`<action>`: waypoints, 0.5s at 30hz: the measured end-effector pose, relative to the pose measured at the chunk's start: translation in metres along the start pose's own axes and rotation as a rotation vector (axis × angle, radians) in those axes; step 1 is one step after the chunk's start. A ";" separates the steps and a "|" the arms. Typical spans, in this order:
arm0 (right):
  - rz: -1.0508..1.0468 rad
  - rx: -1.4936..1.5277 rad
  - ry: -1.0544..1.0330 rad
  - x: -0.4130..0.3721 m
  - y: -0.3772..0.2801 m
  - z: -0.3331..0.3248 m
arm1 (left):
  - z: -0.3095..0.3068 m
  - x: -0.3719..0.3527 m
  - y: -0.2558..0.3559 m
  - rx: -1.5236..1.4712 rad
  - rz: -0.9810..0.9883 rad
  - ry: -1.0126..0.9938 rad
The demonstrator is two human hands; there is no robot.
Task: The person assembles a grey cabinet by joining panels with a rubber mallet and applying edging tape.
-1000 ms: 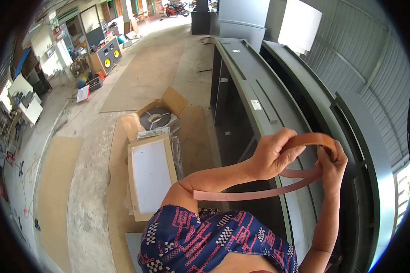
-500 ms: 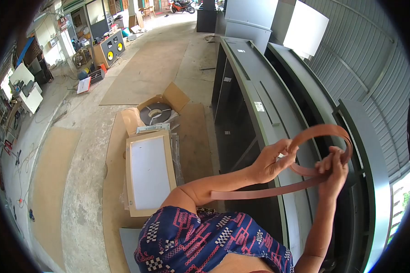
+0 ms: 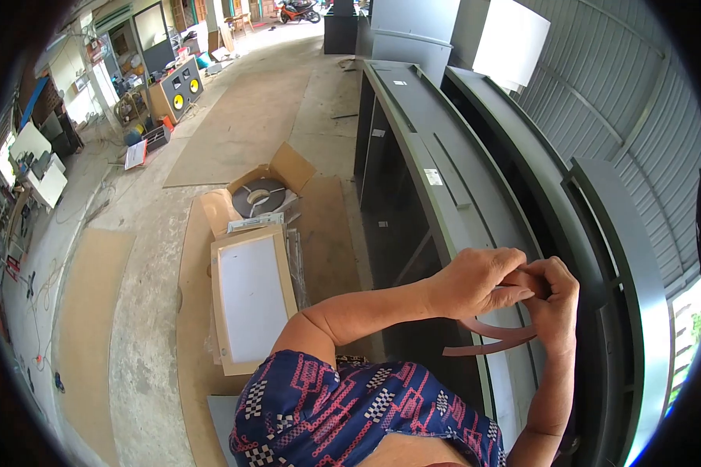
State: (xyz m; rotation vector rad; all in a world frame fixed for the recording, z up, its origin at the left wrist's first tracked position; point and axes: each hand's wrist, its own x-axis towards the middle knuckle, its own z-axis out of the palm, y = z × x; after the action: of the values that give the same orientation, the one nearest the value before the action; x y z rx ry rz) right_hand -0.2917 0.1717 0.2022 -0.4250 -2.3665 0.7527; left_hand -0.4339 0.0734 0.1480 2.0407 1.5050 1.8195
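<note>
A brown flat band strip (image 3: 491, 345), like edge banding, is bunched into a coil between my two hands. Its loose end hangs to the left below them, with one loop above it. My left hand (image 3: 483, 282) pinches the coil from the left, thumb and fingertips pressed together. From the right, my right hand (image 3: 553, 300) is curled around the same coil, and the two sets of fingertips meet. Most of the coil is hidden inside the fingers. Both hands are above the grey cabinet panels (image 3: 444, 159), near their front end.
An opened cardboard box (image 3: 292, 167) with a dark reel (image 3: 248, 204) stands on the floor to the left. In front of it lies a white panel in a wooden frame (image 3: 249, 292). A tall dark green frame (image 3: 623, 257) rises at the right. Speakers (image 3: 181, 87) stand farther back.
My hands have come together, and the large open loop has been drawn into a small coil between them. The strip's loose end has shortened and shifted right. The view has moved slightly.
</note>
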 end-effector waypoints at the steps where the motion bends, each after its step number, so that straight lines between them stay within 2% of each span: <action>1: 0.014 -0.007 -0.005 0.000 0.001 -0.002 | 0.002 0.000 -0.002 0.020 -0.020 -0.010; 6: 0.063 0.056 0.073 -0.006 0.012 -0.010 | 0.013 0.002 -0.002 -0.093 -0.012 0.110; 10: 0.312 0.273 0.187 -0.012 0.018 -0.022 | 0.013 0.007 -0.001 -0.250 -0.074 0.293; 15: 0.323 0.555 0.343 -0.031 0.036 -0.021 | 0.043 0.008 -0.018 -0.485 -0.062 0.464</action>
State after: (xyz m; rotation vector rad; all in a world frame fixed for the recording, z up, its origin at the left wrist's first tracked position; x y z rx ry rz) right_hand -0.2507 0.1942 0.1797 -0.6373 -1.6972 1.3191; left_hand -0.4129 0.1112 0.1301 1.4032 1.0172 2.4425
